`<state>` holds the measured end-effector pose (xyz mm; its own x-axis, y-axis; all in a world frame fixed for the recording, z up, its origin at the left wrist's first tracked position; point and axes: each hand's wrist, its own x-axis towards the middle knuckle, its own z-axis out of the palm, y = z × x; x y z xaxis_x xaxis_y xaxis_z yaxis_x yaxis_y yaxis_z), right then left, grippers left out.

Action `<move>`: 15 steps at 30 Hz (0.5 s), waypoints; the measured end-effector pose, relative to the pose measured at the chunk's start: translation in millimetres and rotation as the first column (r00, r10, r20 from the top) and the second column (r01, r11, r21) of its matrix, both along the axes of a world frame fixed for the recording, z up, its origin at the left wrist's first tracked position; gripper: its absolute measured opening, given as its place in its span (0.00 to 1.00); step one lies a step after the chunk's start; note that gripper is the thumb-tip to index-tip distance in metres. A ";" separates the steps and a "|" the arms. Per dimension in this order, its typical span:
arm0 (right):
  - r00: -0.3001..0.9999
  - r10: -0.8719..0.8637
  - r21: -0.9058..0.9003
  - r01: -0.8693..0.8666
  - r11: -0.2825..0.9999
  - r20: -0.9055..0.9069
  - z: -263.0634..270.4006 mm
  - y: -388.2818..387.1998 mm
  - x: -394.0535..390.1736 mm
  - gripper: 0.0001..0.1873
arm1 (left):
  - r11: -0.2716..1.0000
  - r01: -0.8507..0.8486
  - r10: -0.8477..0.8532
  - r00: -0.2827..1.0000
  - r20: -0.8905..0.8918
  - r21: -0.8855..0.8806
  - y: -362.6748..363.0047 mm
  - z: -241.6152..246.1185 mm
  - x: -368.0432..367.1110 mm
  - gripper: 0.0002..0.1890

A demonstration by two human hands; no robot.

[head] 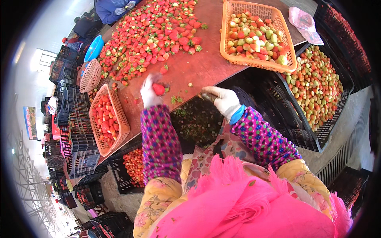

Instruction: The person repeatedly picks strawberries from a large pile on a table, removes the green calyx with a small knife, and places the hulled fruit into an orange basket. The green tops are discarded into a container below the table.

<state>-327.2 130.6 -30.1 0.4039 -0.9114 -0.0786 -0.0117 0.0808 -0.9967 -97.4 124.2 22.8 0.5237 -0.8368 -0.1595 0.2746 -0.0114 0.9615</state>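
My left hand, in a white glove, holds a red strawberry above the edge of the red table. A green leafy cap shows at the fruit's right side. To its right, my gloved right hand grips a small dark tool, whose exact kind is hard to make out. Cut green strawberry tops lie on the table between the hands. Beyond them spreads a large heap of strawberries, most with caps on.
An orange plastic basket of pale and red capless strawberries sits at the right. Another basket of red ones stands left. Black crates hold more fruit below. Trimmings lie beneath the table edge. A co-worker's gloved hand is across the table.
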 end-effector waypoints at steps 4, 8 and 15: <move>0.981 0.003 -0.297 -0.063 0.953 -0.196 2.1 3.5 1.8 0.12 | 0.866 -0.027 -0.471 0.289 0.833 0.499 -70.4 -28.1 58.7 0.30; 0.958 -0.081 -0.365 -0.027 0.931 -0.276 13.0 -6.6 7.2 0.13 | 0.784 -0.087 -0.616 0.011 0.788 0.615 -86.6 -33.9 69.6 0.28; 0.996 -0.086 -0.479 0.060 0.876 -0.032 31.5 -13.1 25.8 0.15 | 0.774 0.362 -0.599 0.152 0.787 0.519 1.7 16.6 4.8 0.19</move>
